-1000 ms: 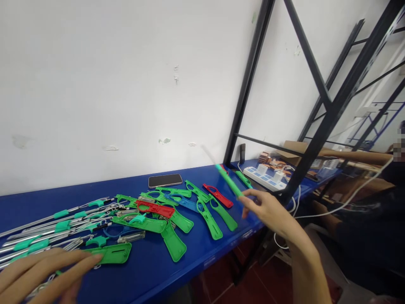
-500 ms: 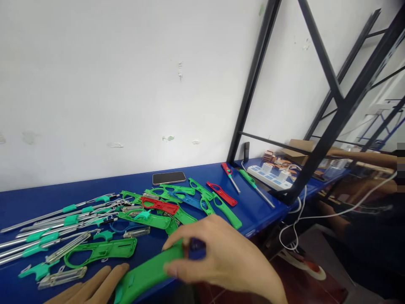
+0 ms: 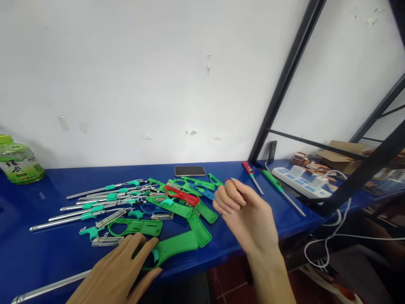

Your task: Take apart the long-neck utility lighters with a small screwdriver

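Observation:
My left hand (image 3: 120, 274) lies at the table's front edge with its fingers spread over the ring end of a green plastic handle shell (image 3: 177, 245). My right hand (image 3: 245, 211) hovers above the blue table (image 3: 38, 249) with fingers loosely curled and nothing in them. It is just right of a pile of green, red and blue handle shells (image 3: 182, 198). Left of the pile lie several metal rods with teal sleeves (image 3: 91, 207).
A phone (image 3: 190, 170) lies near the wall. A red lighter (image 3: 251, 173) and a green lighter (image 3: 276, 183) rest by the black rack post (image 3: 281, 97). A white power strip (image 3: 300, 181), boxes and cables sit at right. A green bottle (image 3: 19, 162) stands far left.
My right hand set the green stick lighter down at the right, brought a green handle shell to the front edge, let it go and lifted. My left hand moved onto that shell. The view swung left.

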`<action>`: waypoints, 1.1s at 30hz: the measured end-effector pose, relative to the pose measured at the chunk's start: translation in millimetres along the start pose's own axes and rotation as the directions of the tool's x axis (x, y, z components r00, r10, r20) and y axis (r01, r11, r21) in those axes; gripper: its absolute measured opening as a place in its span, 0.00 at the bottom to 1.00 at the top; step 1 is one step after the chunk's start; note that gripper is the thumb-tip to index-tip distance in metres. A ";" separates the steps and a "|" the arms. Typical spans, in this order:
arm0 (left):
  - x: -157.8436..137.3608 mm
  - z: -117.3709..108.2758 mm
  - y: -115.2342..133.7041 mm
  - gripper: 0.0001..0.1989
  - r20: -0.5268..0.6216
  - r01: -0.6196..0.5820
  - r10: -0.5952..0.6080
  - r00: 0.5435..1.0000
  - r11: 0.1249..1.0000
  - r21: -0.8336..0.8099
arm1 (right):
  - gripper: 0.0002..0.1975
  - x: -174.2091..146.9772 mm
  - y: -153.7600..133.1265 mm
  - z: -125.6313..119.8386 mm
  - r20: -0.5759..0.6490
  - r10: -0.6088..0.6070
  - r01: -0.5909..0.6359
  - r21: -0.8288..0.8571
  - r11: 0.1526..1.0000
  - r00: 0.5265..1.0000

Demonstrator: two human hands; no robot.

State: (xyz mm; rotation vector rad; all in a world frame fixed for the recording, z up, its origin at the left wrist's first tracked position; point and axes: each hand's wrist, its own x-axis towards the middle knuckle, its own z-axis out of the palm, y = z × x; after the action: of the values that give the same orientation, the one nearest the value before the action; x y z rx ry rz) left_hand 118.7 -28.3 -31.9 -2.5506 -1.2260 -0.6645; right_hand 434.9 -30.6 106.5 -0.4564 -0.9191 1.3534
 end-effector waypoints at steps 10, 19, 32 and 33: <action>14.4 -11.3 -1.7 0.35 0.125 -0.081 0.079 0.989 0.997 0.008 | 0.28 -1.4 18.9 12.8 0.086 0.094 -0.098 0.046 0.994 0.992; 10.6 -15.2 13.1 0.20 0.011 -0.020 0.020 1.000 0.999 0.041 | 0.28 9.5 52.7 16.2 0.122 0.103 -0.105 0.004 0.995 0.987; 25.3 -19.4 15.8 0.23 -0.104 -0.056 0.049 0.993 0.996 -0.066 | 0.28 8.7 51.3 16.3 0.116 0.079 -0.083 0.025 0.996 0.990; 25.2 -19.6 16.1 0.23 -0.102 -0.049 0.041 0.994 0.996 -0.074 | 0.28 9.6 52.9 16.0 0.119 0.084 -0.088 0.022 0.996 0.989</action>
State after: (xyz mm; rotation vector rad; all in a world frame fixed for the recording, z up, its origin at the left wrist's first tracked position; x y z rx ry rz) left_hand 139.3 -28.9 -2.6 -2.5633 -1.1279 -0.8342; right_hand 388.8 -14.2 78.9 -0.4020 -0.9858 1.4827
